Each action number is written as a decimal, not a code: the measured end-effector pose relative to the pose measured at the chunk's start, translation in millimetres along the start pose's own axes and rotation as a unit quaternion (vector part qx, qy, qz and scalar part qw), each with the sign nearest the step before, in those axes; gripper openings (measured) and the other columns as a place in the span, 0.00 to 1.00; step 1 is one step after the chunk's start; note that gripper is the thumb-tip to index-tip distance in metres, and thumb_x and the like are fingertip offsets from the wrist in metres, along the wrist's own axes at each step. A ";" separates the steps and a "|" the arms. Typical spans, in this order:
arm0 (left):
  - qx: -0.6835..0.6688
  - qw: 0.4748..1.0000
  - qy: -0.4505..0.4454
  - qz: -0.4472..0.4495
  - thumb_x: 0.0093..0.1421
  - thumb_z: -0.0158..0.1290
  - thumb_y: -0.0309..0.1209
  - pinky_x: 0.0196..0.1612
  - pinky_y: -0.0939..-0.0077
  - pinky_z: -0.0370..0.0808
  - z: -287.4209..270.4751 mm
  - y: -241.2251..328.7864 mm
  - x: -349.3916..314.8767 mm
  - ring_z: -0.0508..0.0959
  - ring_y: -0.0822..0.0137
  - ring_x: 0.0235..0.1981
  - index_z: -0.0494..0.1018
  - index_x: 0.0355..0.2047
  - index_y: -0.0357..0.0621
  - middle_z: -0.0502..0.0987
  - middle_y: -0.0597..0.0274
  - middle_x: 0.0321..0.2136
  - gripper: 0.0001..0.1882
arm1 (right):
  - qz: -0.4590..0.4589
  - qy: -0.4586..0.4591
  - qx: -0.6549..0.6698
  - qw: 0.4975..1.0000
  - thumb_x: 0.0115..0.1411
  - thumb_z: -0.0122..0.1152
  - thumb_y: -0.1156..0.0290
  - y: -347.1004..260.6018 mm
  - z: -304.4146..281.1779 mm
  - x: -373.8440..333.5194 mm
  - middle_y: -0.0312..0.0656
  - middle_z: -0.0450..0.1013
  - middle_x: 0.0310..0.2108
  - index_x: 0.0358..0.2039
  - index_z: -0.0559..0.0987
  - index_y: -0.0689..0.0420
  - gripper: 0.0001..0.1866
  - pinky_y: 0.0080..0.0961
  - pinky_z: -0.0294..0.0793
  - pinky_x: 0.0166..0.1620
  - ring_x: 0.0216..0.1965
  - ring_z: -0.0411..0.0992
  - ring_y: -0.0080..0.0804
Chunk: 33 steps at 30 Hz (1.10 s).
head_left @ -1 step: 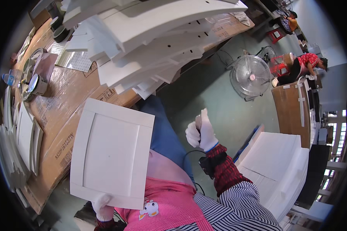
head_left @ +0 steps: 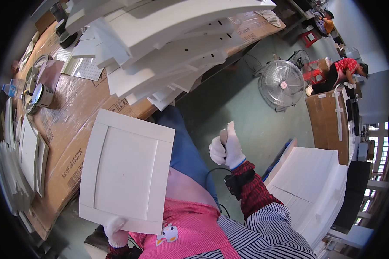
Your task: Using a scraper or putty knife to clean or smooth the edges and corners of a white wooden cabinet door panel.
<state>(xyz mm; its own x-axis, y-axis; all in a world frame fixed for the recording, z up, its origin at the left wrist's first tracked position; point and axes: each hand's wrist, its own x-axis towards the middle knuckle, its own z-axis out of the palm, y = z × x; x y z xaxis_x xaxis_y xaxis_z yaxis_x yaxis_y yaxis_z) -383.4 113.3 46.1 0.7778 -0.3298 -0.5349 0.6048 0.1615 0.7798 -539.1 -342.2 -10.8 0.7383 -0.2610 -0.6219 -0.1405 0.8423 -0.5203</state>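
Note:
A white framed panel (head_left: 124,175) with a recessed middle leans up at my lap, its upper edge near the table. My left hand (head_left: 115,231), in a white glove, grips its lower edge, with fingers lying over the front and the rest of the hand partly hidden. To the right of the panel, my gloved right hand (head_left: 227,147) is raised over the floor, apart from the panel. It is closed around a small flat grey-brown piece (head_left: 223,136), whose kind I cannot make out; the thumb points up.
White panels (head_left: 168,47) are piled on the cardboard-covered table (head_left: 73,125). Open tins (head_left: 42,96) and a bottle (head_left: 9,89) stand at its left, near more panels (head_left: 29,155). White boards (head_left: 304,177) lie at right. Beyond are a floor fan (head_left: 282,84) and a co-worker (head_left: 345,71).

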 end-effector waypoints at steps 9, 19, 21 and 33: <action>0.371 0.916 -0.085 0.129 0.52 0.56 0.26 0.44 0.64 0.80 11.8 -8.8 4.2 0.83 0.60 0.35 0.82 0.29 0.34 0.84 0.52 0.33 0.08 | -0.048 0.085 -0.014 0.995 0.76 0.41 0.45 13.7 -27.5 -1.0 0.30 0.52 0.09 0.15 0.65 0.49 0.33 0.23 0.46 0.11 0.06 0.49 0.23; 0.098 0.991 -0.061 -0.067 0.50 0.54 0.27 0.42 0.64 0.82 76.9 19.0 16.0 0.84 0.55 0.36 0.80 0.39 0.28 0.84 0.48 0.35 0.18 | -0.087 -0.031 -0.094 0.991 0.75 0.50 0.58 -3.9 97.7 -41.6 0.32 0.74 0.24 0.51 0.79 0.64 0.21 0.15 0.51 0.18 0.16 0.58 0.12; 0.107 0.985 -0.127 -0.055 0.52 0.57 0.25 0.44 0.66 0.81 54.1 12.3 24.9 0.84 0.59 0.40 0.79 0.42 0.30 0.83 0.51 0.38 0.17 | -0.003 -0.212 -0.192 0.958 0.75 0.49 0.59 -4.5 141.4 -56.8 0.43 0.80 0.33 0.51 0.78 0.66 0.21 0.18 0.74 0.38 0.30 0.76 0.23; -0.048 0.980 -0.128 -0.143 0.44 0.63 0.17 0.49 0.62 0.82 28.4 3.7 41.1 0.83 0.56 0.49 0.72 0.59 0.32 0.81 0.52 0.49 0.37 | -0.196 0.024 -0.097 0.975 0.72 0.49 0.70 18.5 187.8 80.3 0.41 0.82 0.43 0.50 0.80 0.59 0.14 0.21 0.75 0.43 0.39 0.78 0.21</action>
<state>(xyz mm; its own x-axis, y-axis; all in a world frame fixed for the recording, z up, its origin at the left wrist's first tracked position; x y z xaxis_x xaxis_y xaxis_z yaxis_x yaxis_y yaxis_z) -354.0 73.9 36.3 0.5126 -0.5950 -0.6190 0.8153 0.1114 0.5682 -358.5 -259.1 39.5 0.7289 -0.5715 -0.3769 0.0205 0.5686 -0.8224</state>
